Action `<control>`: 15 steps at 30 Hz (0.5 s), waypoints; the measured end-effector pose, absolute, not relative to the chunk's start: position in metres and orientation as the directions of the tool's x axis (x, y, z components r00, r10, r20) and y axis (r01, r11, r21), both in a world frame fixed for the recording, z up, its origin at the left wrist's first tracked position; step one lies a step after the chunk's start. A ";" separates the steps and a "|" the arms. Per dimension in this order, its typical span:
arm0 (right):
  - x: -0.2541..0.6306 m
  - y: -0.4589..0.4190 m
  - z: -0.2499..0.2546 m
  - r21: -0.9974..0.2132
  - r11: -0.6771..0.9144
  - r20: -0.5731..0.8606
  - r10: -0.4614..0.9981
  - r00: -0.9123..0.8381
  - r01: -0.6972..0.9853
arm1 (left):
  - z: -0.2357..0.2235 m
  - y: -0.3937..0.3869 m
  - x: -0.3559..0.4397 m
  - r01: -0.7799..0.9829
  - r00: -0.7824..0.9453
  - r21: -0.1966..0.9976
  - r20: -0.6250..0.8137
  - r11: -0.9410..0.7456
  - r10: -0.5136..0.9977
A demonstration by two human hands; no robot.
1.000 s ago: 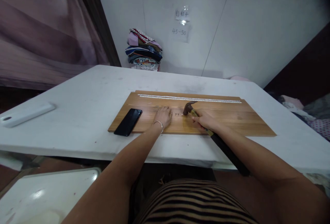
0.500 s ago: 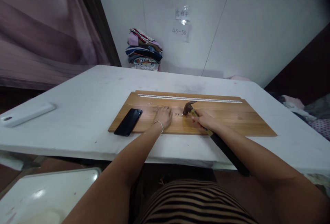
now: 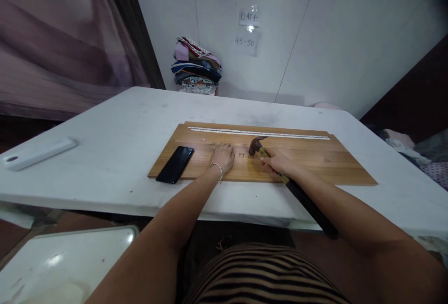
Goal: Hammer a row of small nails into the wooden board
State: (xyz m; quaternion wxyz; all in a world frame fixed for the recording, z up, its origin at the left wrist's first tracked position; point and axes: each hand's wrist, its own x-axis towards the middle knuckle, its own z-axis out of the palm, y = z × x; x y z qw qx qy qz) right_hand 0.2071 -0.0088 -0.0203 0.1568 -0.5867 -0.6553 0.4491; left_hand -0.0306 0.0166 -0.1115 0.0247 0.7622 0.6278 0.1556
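Note:
My right hand [image 3: 276,160] is wrapped round the neck of a claw hammer [image 3: 258,146], close below its head. The hammer's black handle runs back under my forearm. Its head is low over a wooden board [image 3: 315,164], right beside a short row of small nails [image 3: 241,154] standing in the wood. Palm down, my left hand [image 3: 223,157] lies on the board left of those nails, fingers stretched out. Several loose nails [image 3: 212,146] lie by its fingertips, partly covered by the hand.
A black phone [image 3: 175,165] lies over the board's left end. Two white strips [image 3: 259,133] run along its back. The white table [image 3: 115,154] carries a white handled object [image 3: 42,152] at left. Folded clothes [image 3: 196,68] are stacked by the wall. A stool seat [image 3: 80,252] is below left.
The view has shifted very slightly. Both hands, the hammer and the board keep practically the same places.

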 end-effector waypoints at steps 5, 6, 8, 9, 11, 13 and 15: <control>0.208 -0.004 -0.020 -0.761 -0.101 -0.319 0.918 -0.234 0.641 | -0.110 0.016 -0.030 0.954 0.164 0.219 0.195 -0.206 0.967; 0.208 -0.003 -0.021 -0.762 -0.100 -0.316 0.919 -0.233 0.639 | -0.110 0.016 -0.030 0.953 0.164 0.220 0.196 -0.206 0.967; 0.208 -0.002 -0.022 -0.764 -0.103 -0.316 0.920 -0.230 0.637 | -0.110 0.016 -0.030 0.951 0.163 0.229 0.204 -0.209 0.965; 0.208 -0.002 -0.022 -0.763 -0.105 -0.319 0.919 -0.232 0.637 | -0.111 0.016 -0.030 0.949 0.163 0.234 0.206 -0.211 0.965; 0.208 -0.003 -0.023 -0.772 -0.105 -0.322 0.915 -0.243 0.627 | -0.111 0.016 -0.030 0.948 0.166 0.237 0.204 -0.213 0.965; 0.207 -0.006 -0.023 -0.786 -0.105 -0.323 0.910 -0.260 0.609 | -0.111 0.017 -0.030 0.949 0.168 0.232 0.198 -0.212 0.966; 0.207 -0.008 -0.022 -0.796 -0.105 -0.321 0.909 -0.268 0.596 | -0.111 0.017 -0.030 0.950 0.167 0.230 0.194 -0.210 0.967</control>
